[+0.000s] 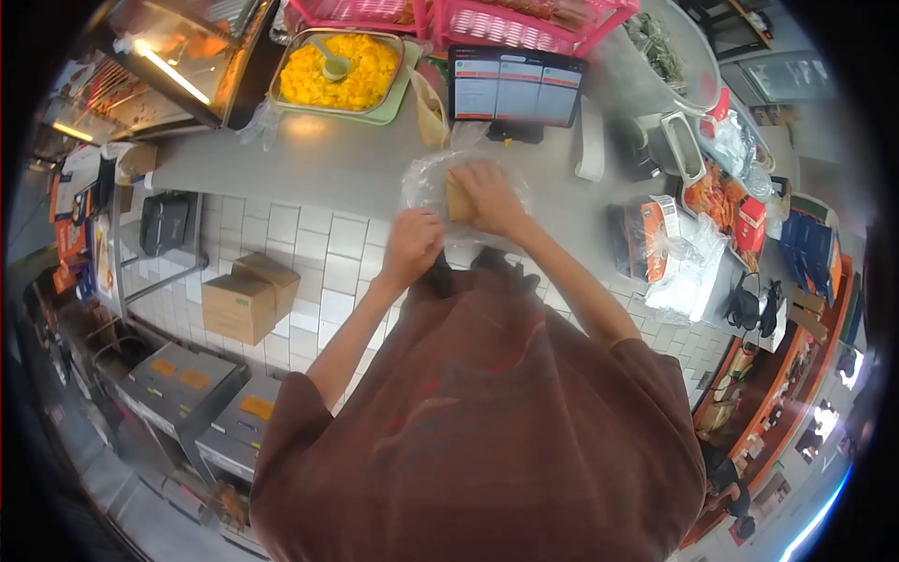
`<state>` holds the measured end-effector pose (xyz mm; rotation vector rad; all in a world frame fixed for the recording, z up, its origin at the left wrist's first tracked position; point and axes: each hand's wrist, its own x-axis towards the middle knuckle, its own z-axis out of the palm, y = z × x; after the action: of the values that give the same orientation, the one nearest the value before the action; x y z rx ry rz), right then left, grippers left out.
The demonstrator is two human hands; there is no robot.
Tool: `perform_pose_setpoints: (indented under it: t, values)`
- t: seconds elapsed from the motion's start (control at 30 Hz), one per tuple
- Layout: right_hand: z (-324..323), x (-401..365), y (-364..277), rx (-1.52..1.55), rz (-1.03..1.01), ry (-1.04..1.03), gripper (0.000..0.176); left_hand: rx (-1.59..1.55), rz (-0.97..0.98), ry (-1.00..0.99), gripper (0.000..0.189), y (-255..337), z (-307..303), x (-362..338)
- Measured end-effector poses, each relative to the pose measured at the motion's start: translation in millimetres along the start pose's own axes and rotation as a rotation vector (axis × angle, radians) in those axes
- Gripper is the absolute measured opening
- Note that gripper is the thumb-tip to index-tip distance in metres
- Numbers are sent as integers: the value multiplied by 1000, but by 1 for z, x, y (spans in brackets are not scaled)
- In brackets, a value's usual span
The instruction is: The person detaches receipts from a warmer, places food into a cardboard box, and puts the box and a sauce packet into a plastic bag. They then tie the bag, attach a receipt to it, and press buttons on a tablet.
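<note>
A brown paper-like packet [459, 199] lies on a clear plastic bag [423, 178] at the front edge of the metal counter. My right hand [489, 194] rests over the packet from the right, its fingers bent around the top. My left hand [415, 241] is at the lower left edge of the bag, fingers curled together; whatever they pinch is too small to make out. Just behind the bag stands a tablet [517, 86] with a lit screen. A tan wrap or paper sleeve [430, 114] lies to the tablet's left.
A tray of yellow food [323, 80] with a scoop is at the back left. Pink baskets [506, 28] line the back. Metal containers [682, 148], a large clear tub [688, 56] and an orange-white box [663, 229] stand right. Cardboard boxes [239, 309] sit on the tiled floor.
</note>
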<state>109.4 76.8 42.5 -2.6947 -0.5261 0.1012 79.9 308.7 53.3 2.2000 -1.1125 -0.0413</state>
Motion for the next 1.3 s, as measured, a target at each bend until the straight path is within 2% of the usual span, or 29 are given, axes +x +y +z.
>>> perform_pose_setpoints:
  t: [0.07,0.1,0.17,0.23,0.27,0.33,0.43,0.47,0.53,0.57,0.63,0.67,0.7,0.73,0.77,0.8,0.83,0.9,0.93,0.97,1.03,1.17,1.23,1.27,1.3]
  values:
    - [-9,-4,-5,-69,32,-71,87,-3,-487,553,40,1,0,2]
    - [-7,-9,-6,-98,79,-52,87,-38,-440,543,40,-5,4,7]
    - [8,-18,-5,-145,160,-1,93,-619,-863,506,61,-27,26,19]
    - [-4,-34,-5,-169,232,-45,82,-663,-716,307,68,-35,51,26]
    - [-1,-48,1,-194,281,-23,82,-686,-669,275,68,-27,55,38]
    - [9,-72,13,-251,264,134,75,-793,-599,24,62,-11,58,61]
    - [-7,-106,23,-216,353,119,74,-667,-522,-94,58,17,76,97]
    - [-19,-114,32,-228,371,139,74,-601,-553,-56,51,26,79,106]
    - [-68,-125,48,355,132,119,63,-565,-527,19,49,11,100,104]
    - [-113,-132,63,346,132,139,63,-520,-568,52,48,8,99,106]
    - [-231,-156,96,744,115,129,40,-374,-663,92,49,-9,93,93]
    - [-285,-172,112,797,265,380,22,-278,-711,105,51,-18,95,84]
    - [-280,-188,181,571,223,566,16,-222,-784,127,55,-8,90,85]
    - [-303,-205,224,385,443,702,16,-166,-856,154,58,5,80,92]
    - [-323,-217,275,394,563,860,18,-154,-847,154,58,23,71,102]
    - [-331,-229,339,425,767,964,20,-123,-836,237,60,45,65,113]
    - [-320,-250,426,274,665,1076,19,-91,-824,320,63,64,59,122]
    - [-290,-281,558,-95,908,1075,18,-71,-820,343,61,90,51,131]
    - [-276,-291,605,-178,1075,884,19,-66,-818,371,59,102,51,136]
    - [-269,-296,641,-262,1226,683,20,-61,-817,390,59,113,51,139]
    - [-255,-295,655,-115,1407,581,24,-31,-820,334,55,130,52,142]
    - [-246,-299,685,-33,1449,554,35,52,-874,322,52,149,54,142]
    - [-249,-306,694,-136,1404,359,35,29,-911,361,50,160,53,143]
    - [-256,-307,698,-130,1397,342,35,36,-927,357,50,159,54,140]
    - [-268,-309,696,-4,1354,295,34,40,-919,338,48,153,55,135]
